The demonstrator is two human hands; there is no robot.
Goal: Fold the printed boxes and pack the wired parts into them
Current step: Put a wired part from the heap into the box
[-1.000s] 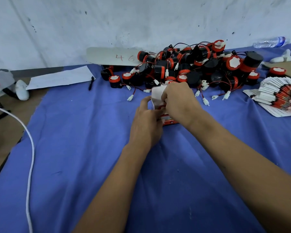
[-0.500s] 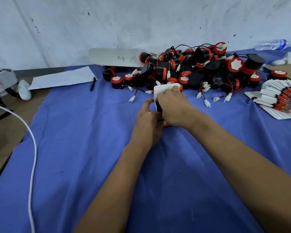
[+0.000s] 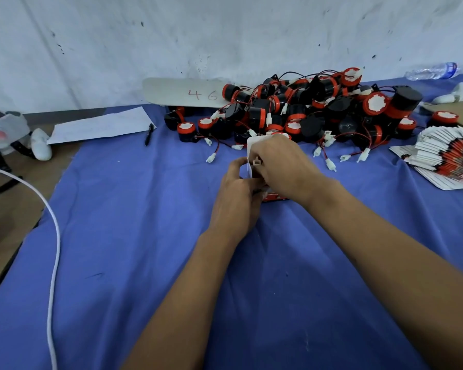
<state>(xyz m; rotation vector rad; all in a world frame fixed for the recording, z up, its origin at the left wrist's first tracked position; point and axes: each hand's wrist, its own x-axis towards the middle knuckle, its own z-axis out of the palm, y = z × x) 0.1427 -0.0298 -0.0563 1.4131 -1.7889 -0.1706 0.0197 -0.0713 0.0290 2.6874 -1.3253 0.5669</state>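
Note:
A small printed box [image 3: 253,145], white inside and red on its lower outside, stands on the blue cloth between my hands. My left hand [image 3: 237,198] grips its left side from below. My right hand [image 3: 278,164] covers the box top, its fingers curled over the open flap and pinching a white wire connector [image 3: 256,162] at the box mouth. The part inside the box is hidden. Behind lies a heap of black and red wired parts [image 3: 318,113]. A fanned stack of flat printed boxes [image 3: 447,156] lies at the right.
A blue cloth [image 3: 145,236] covers the table. A black pen [image 3: 149,133], a white sheet [image 3: 102,125] and a white board marked 46 [image 3: 182,92] lie at the back left. A white cable [image 3: 54,249] runs along the left. A water bottle [image 3: 433,70] lies far right.
My right hand has shifted over the box top, and the white connector now shows at its fingertips. The left hand keeps its hold on the box side.

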